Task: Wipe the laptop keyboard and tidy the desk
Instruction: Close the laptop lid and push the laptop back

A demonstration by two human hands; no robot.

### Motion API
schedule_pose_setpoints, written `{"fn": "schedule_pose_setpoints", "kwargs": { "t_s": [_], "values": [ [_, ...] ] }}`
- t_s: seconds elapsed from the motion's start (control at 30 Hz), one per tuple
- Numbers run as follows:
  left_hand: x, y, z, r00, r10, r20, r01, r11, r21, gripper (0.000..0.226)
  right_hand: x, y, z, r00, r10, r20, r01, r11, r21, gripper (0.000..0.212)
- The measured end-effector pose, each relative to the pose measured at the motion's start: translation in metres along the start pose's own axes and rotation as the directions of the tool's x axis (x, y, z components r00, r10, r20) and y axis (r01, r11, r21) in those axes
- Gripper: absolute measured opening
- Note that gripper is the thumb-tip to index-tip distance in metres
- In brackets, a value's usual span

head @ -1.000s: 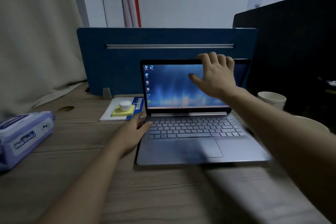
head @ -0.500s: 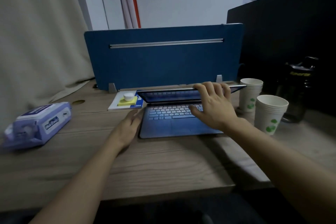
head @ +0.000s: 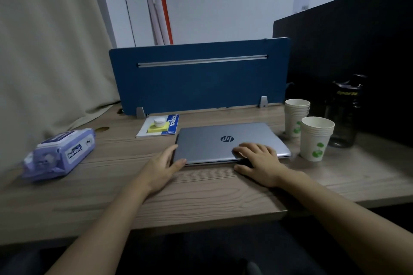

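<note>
Your left hand (head: 162, 166) lay open, flat against the closed laptop (head: 228, 142) at its left front corner; your right hand (head: 260, 163) lay spread on its lid, gripping nothing. Laptop sat mid-desk (head: 201, 190); wipes pack (head: 60, 154) left, paper cups (head: 315, 138) right.

The closed laptop (head: 232, 140) lies flat on the worktop (head: 201, 192), in front of the divider panel (head: 199, 76). Just behind its left corner lies a notebook (head: 171, 125) with a sticky pad (head: 157, 128) and small jar (head: 159, 122) on it. A wipes pack (head: 60, 154) lies well to the left. Two stacks of paper cups (head: 316, 138) stand just right of the laptop, with a bottle (head: 343, 114) behind them.
</note>
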State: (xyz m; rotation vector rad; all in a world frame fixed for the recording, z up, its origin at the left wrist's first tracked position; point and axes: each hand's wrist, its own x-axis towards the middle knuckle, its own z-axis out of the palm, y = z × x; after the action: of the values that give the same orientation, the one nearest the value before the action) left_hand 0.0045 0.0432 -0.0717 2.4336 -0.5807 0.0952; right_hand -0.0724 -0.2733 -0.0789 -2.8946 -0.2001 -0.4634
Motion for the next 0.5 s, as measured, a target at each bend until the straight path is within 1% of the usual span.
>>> {"fn": "schedule_pose_setpoints", "kwargs": {
  "t_s": [0.07,0.2,0.33,0.5],
  "values": [
    [0.002,-0.001,0.002,1.000,0.007,0.013,-0.008,0.999,0.050,0.076,0.004,0.002,0.000,1.000,0.014,0.004,-0.014,1.000,0.010,0.048],
    [0.012,-0.008,0.006,0.999,0.029,-0.023,-0.026,0.993,0.116,0.071,0.015,0.003,0.007,0.998,0.050,-0.025,-0.050,0.999,0.008,0.038],
    [0.026,-0.012,0.009,0.997,0.044,-0.058,-0.037,0.993,0.113,0.071,0.032,0.009,0.014,0.997,0.059,-0.045,-0.057,0.998,0.028,0.037],
    [0.055,-0.015,0.014,0.989,0.083,-0.118,-0.058,0.978,0.201,0.064,0.066,0.017,0.024,0.996,0.076,-0.055,-0.074,0.997,0.035,0.034]
  ]
}}
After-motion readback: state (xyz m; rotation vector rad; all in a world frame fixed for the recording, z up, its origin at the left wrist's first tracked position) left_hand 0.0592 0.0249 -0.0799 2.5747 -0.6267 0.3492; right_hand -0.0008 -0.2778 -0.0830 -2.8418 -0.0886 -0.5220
